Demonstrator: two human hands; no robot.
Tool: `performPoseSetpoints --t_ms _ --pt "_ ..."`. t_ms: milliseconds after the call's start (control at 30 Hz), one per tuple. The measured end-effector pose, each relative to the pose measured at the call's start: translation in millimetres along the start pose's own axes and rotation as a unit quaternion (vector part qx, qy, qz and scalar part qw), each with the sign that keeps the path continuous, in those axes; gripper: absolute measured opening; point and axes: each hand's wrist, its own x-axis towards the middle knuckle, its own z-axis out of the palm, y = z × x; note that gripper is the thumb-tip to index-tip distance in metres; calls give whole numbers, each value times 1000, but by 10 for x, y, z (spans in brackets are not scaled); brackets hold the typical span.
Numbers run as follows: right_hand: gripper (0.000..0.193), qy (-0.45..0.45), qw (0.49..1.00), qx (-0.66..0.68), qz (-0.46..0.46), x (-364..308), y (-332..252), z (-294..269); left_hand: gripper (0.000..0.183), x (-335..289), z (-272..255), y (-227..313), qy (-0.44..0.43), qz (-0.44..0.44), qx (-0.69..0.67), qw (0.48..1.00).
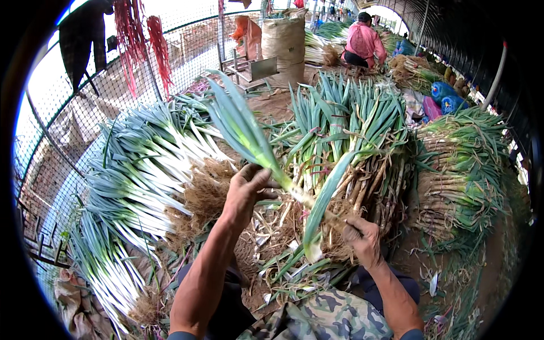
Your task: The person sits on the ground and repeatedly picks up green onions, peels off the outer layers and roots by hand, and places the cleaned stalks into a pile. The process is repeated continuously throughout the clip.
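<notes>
A long green onion (pixel 241 130) is held aslant in front of me, its green leaves pointing up and left and its pale lower stalk down and right. My left hand (pixel 249 190) grips it around mid-stalk. At the lower, root end, my right hand (pixel 362 241) has its fingers closed on the stalk. A loose green leaf (pixel 328 201) hangs across the front of the stalk; where it joins is unclear. Behind stands a thick upright bunch of untrimmed green onions (pixel 351 124). To the left lie cleaned white-stalked green onions (pixel 153 187) with brown roots.
More untrimmed onions (pixel 459 170) are stacked at right. Peeled leaf scraps (pixel 283 272) litter the ground before my knees. A metal-framed chair (pixel 249 71) and a large sack (pixel 283 48) stand ahead, beside the mesh fence (pixel 187 51). Farther off sits a person in pink (pixel 364 42).
</notes>
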Motion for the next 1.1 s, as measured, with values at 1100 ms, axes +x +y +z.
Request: performPoseSetpoints --t_ms 1100 --pt "26 -166 900 359 183 -82 -4 186 18 -83 92 -190 -54 -118 -213 968"
